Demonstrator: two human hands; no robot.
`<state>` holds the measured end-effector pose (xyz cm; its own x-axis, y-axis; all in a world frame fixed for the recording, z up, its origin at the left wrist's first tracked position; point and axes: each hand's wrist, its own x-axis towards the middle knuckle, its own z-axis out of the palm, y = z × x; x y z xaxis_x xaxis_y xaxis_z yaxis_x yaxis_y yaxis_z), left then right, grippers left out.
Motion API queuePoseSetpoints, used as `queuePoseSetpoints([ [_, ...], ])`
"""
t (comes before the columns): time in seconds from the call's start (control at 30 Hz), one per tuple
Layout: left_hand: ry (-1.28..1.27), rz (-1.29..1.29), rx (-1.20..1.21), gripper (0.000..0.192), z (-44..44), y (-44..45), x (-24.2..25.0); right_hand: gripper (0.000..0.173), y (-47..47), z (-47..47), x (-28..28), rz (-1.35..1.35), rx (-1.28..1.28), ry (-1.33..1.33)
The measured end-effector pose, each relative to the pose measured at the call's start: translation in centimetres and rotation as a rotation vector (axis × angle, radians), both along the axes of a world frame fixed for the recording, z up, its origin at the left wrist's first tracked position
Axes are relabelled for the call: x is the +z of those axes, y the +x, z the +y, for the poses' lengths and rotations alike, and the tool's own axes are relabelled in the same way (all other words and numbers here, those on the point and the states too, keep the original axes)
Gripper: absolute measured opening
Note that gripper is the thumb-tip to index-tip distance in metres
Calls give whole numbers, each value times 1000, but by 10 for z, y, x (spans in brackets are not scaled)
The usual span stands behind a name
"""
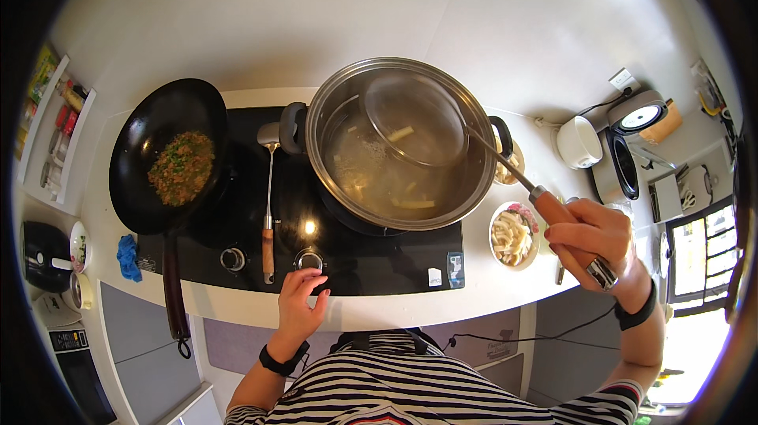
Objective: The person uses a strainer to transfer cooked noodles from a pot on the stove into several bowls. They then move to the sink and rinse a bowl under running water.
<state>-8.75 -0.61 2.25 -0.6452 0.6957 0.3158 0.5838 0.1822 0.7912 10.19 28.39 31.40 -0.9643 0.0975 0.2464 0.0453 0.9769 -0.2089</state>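
Observation:
My right hand [589,235] grips the wooden handle of a long-handled round strainer [414,120], its blurred head inside a large steel pot [490,179]. Cloudy liquid with pale strips [414,204] fills the pot. My left hand [302,300] is at the right stove knob [309,257], fingers curled; whether it touches the knob cannot be told. Left of the pot, a spatula [268,212] with a wooden handle lies on the black glass cooktop [379,271]. A black wok [133,182] holds a browned minced mixture with green bits [182,167].
Beside the pot on the right stand a bowl of pale strips [513,235] and another bowl [510,158] partly behind the pot's handle. A rice cooker [616,164] with raised lid is farther right. A blue cloth [128,258] lies left of the wok handle [173,289], which overhangs the counter edge.

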Motion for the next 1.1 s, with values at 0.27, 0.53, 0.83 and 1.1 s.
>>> queuePoseSetpoints([
  [0.27, -35, -42, 68, 23, -7, -7, 5, 21, -21, 39, 48, -279, 135, -185],
  [0.53, -12, -121, 175, 21, -10, -9, 11, 16, -10, 71, -27, 4, -244, -1120],
  [0.83, 18, -118, 167, 23, -3, -3, 16, 19, 27, 34, -15, 278, -440, -1014],
  [1.1, 44, -141, 137, 25, 2, -1, 15, 24, 4, -6, -20, 80, -72, -93],
])
